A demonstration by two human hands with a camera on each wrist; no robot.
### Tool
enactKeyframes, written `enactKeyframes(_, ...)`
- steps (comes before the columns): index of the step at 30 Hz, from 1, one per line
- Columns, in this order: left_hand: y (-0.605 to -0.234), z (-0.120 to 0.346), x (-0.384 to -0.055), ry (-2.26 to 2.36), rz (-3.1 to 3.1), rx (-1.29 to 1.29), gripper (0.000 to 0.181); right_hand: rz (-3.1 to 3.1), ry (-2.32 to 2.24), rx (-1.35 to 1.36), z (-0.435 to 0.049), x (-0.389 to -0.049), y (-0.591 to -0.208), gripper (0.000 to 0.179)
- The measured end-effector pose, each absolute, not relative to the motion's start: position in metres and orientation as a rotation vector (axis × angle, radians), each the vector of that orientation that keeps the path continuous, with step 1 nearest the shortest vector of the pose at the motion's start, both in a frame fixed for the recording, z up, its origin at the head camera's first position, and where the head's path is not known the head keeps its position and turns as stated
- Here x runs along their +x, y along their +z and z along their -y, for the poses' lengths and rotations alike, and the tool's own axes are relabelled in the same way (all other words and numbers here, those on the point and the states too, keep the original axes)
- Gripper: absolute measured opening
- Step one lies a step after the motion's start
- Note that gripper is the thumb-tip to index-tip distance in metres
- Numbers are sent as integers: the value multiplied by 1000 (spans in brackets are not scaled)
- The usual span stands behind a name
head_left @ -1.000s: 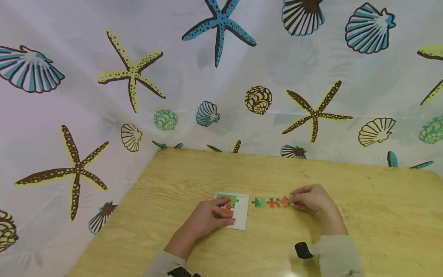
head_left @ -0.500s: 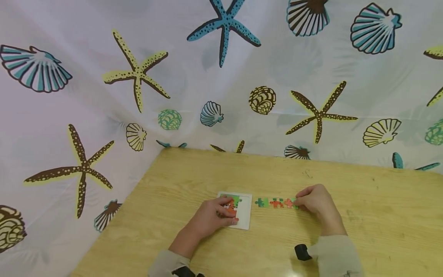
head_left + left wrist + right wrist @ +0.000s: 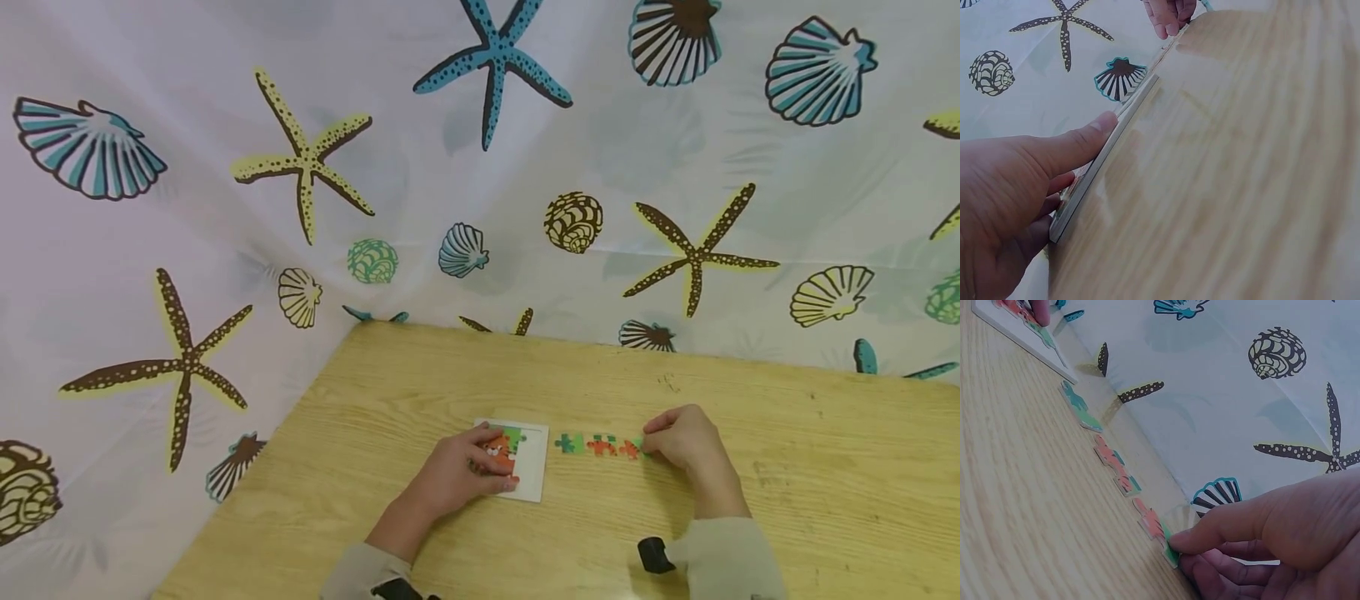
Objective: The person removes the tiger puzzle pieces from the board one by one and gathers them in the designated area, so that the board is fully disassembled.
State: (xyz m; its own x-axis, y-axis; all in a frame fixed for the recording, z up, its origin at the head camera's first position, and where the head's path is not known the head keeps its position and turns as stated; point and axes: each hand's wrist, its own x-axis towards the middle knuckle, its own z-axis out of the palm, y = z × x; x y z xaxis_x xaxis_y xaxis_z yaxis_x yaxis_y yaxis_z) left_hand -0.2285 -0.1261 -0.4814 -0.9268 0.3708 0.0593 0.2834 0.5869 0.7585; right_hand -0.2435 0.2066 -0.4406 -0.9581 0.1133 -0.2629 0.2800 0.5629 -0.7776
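In the head view my left hand [image 3: 450, 471] rests on a white puzzle tray [image 3: 532, 467], its fingers over the joined orange and green pieces [image 3: 498, 450] on the tray's left side. The thumb lies along the near edge. My right hand [image 3: 692, 437] pinches the green end of the rightmost loose puzzle piece [image 3: 630, 449], which is orange and green; the right wrist view shows the thumb on that piece [image 3: 1152, 520]. Left of it lie an orange and green piece [image 3: 602, 446] and a green piece [image 3: 568, 443], in a row right of the tray.
The wooden table [image 3: 840, 467] extends around the tray and pieces. A white curtain [image 3: 420, 192] printed with starfish and shells hangs along the table's back and left sides. Black straps [image 3: 655, 555] show at the sleeves.
The head view has shifted slightly, so the scene sits further right. The rightmost piece, tilted a second ago, lies straighter in the row under my right fingertips. My left hand stays on the tray.
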Motion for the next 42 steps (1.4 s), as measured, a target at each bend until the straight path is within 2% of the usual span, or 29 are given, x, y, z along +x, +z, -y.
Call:
enactKeyframes(15,-482,128,-230,1253,-2692,538,15,-2580,-1406,248,-205,-241,-428,25)
enactKeyframes(23,-481,134,-231,1226,-2726,538,15,-2568,-1487,-11,-191,-245,-429,27)
enactKeyframes(32,-479,133,-229,1270,-2687,547,13,-2519,-1523,-32,-170,-244,-441,20)
enactKeyframes(42,-480,127,-229,1242,-2706,532,13,-2596,-1498,-99,-153,-249,-440,25)
